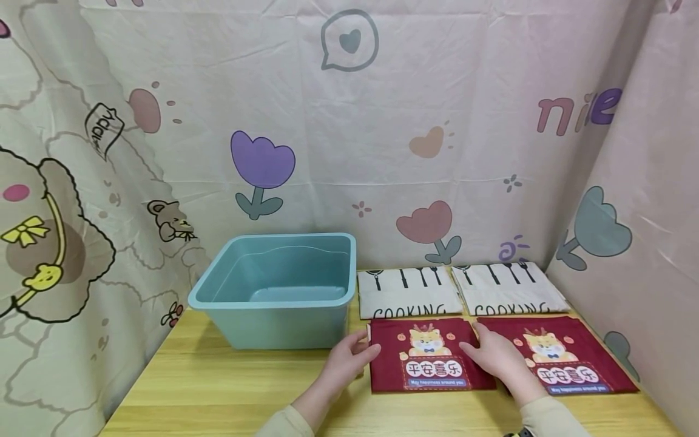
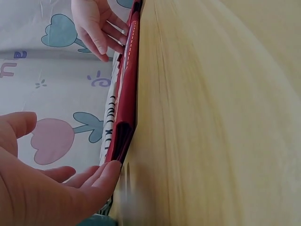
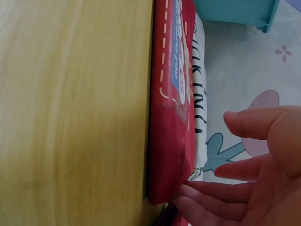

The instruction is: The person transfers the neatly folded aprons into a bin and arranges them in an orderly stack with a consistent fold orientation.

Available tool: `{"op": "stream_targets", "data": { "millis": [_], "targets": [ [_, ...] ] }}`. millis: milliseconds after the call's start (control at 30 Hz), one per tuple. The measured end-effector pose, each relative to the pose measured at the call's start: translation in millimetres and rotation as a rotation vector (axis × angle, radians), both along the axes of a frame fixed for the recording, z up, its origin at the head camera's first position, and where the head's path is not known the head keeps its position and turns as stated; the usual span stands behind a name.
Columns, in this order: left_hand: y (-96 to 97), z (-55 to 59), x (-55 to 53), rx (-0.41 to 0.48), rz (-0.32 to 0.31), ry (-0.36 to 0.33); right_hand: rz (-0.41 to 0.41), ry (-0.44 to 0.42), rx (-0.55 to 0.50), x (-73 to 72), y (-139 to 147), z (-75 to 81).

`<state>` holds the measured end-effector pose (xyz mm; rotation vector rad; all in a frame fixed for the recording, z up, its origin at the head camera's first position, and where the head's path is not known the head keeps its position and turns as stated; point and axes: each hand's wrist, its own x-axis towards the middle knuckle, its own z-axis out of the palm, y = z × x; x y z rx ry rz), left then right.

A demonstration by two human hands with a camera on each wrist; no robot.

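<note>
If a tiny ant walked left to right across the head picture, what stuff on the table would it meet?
Light-blue rectangular plastic tub, left hand, folded dark-red cloth with a cartoon animal, right hand, matching folded dark-red cloth.

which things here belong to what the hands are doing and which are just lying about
In hand:
- left red folded cloth, between the two hands
- left hand, at its left edge
- right hand, at its right edge

Probably just lying by:
- right red folded cloth
- left white cloth
- right white cloth
- blue-green tub
</note>
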<state>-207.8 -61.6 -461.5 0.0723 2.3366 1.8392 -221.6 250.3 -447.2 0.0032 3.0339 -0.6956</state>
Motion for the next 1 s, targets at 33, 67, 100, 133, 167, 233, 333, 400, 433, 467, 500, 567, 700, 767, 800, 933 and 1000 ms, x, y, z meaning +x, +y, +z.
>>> {"op": "stream_targets", "data": {
  "millis": [33, 67, 100, 133, 167, 233, 333, 400, 433, 467, 500, 567, 700, 767, 800, 933, 1000],
  "targets": [
    [0.4, -0.1, -0.2, 0.002, 0.002, -0.011, -0.002, -0.003, 0.002, -0.7, -0.2, -0.4],
    [0.7, -0.2, -0.2, 0.003, 0.002, -0.018, -0.003, -0.006, 0.004, -1.5, -0.3, -0.9],
    [1.0, -0.1, -0.2, 0.002, 0.004, -0.028, -0.006, -0.008, 0.008, -2.3, -0.3, -1.4],
    [1.3, -0.2, -0.4, 0.002, 0.006, -0.038, -0.008, -0.011, 0.01, -2.8, 0.0, -2.0],
    [1.4, -0.1, -0.5, 0.004, 0.007, -0.047, -0.014, -0.015, 0.009, -3.4, 0.0, -2.1],
    [1.8, -0.5, -1.2, 0.006, 0.011, -0.064, -0.022, -0.024, 0.004, -4.6, 0.4, -2.4],
    [2.1, -1.0, -2.5, 0.014, 0.016, -0.08, -0.026, -0.028, -0.003, -5.5, 0.7, -2.9],
    [2.2, -1.5, -3.0, 0.027, 0.019, -0.084, -0.027, -0.025, -0.011, -6.1, 0.3, -3.2],
    [2.3, -1.9, -3.2, 0.039, 0.02, -0.086, -0.025, -0.021, -0.015, -6.1, 0.1, -3.4],
    [2.3, -2.0, -3.3, 0.049, 0.021, -0.086, -0.025, -0.02, -0.019, -6.1, 0.0, -3.5],
    [2.3, -2.6, -3.6, 0.062, 0.021, -0.085, -0.025, -0.018, -0.024, -6.1, -0.2, -3.5],
    [2.2, -3.5, -4.0, 0.083, 0.023, -0.084, -0.025, -0.014, -0.034, -6.2, 0.0, -4.1],
    [2.6, -5.8, -5.6, 0.117, 0.027, -0.083, -0.024, 0.003, -0.045, -6.2, 0.8, -5.5],
    [3.1, -6.8, -6.6, 0.143, 0.032, -0.089, -0.023, 0.013, -0.051, -6.7, 1.3, -6.3],
    [3.4, -7.1, -7.0, 0.156, 0.037, -0.092, -0.022, 0.018, -0.056, -7.0, 1.5, -6.7],
    [4.3, -9.3, -8.6, 0.193, 0.057, -0.108, -0.021, 0.028, -0.072, -9.1, 3.8, -10.3],
    [4.3, -10.4, -9.0, 0.2, 0.065, -0.112, -0.028, 0.029, -0.084, -9.9, 4.8, -12.0]
  ]
}}
